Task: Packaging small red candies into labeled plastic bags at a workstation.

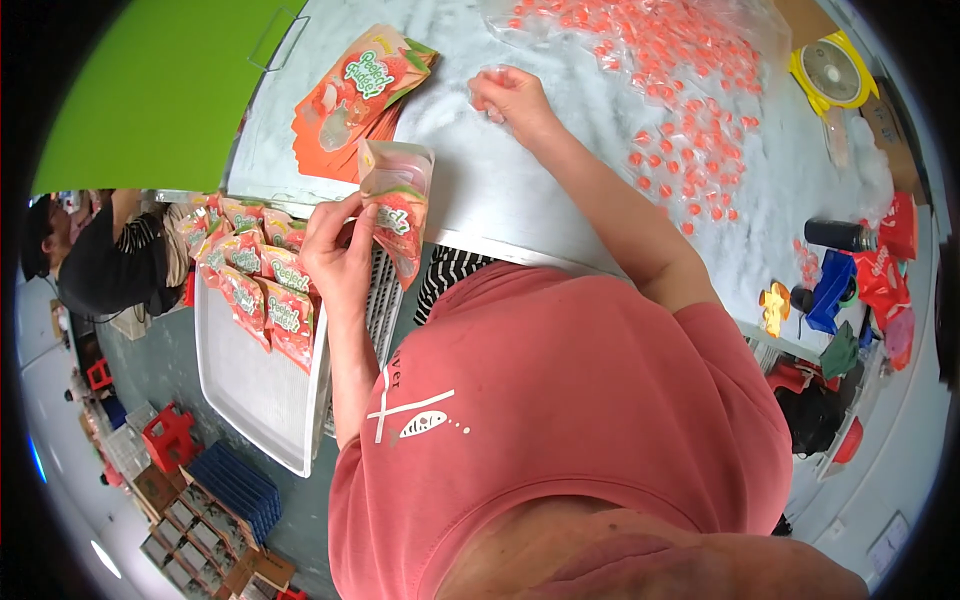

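My left hand (340, 245) grips a printed candy pouch (402, 215) by its side, at the table's near edge. The pouch is tilted, and its pale inner lining shows at the mouth. Over the middle of the table, my right hand (512, 98) is closed, with fingers bunched on what look like clear-wrapped candies; the fingers partly hide them. A stack of flat orange pouches (350, 100) lies beyond my left hand. Loose red candies in clear wrappers (690, 165) spread across the table to the right of my right hand, with a larger heap (640, 40) behind them.
Left of me, a white tray (235, 385) holds several filled pouches (285, 315). A green panel (150, 100) borders the table at far left, and another person (115, 255) is beyond the tray. A yellow fan (832, 72), a dark bottle (838, 235) and red bags (882, 285) line the right side.
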Demonstrator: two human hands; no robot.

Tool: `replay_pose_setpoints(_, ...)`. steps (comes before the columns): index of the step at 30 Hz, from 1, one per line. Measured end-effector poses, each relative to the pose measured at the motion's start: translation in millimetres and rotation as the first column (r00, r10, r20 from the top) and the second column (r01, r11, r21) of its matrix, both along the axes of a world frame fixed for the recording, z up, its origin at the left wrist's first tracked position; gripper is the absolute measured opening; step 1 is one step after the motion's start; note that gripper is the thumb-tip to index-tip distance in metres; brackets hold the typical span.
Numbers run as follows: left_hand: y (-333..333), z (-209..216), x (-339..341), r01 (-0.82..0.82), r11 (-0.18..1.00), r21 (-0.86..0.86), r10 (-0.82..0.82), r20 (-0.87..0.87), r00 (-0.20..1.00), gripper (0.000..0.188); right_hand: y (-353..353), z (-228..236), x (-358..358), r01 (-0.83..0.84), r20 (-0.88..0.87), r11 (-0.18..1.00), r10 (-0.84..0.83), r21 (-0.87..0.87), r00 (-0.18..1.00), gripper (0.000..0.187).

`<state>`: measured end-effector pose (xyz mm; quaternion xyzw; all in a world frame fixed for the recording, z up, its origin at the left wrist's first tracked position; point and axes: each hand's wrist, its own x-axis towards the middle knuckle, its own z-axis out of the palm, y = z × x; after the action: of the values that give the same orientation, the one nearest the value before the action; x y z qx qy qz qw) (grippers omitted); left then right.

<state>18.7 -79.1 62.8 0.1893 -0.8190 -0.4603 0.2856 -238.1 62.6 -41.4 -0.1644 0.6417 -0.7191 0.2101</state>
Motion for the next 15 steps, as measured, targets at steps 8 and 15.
replay_pose_setpoints(8, 19.6, 4.2, -51.0, 0.157, 0.974, -0.165, -0.151, 0.053, 0.987, 0.021, 32.7, 123.7, 34.6, -0.192, 0.064, 0.932, 0.222, -0.309, 0.973, 0.017)
replay_pose_setpoints(15, 42.3, 6.8, -77.9, 0.187, 0.966, -0.18, -0.194, -0.018, 0.981, 0.021, 38.7, 111.0, 43.6, -0.071, -0.437, 0.997, 0.06, -0.008, 0.898, 0.017)
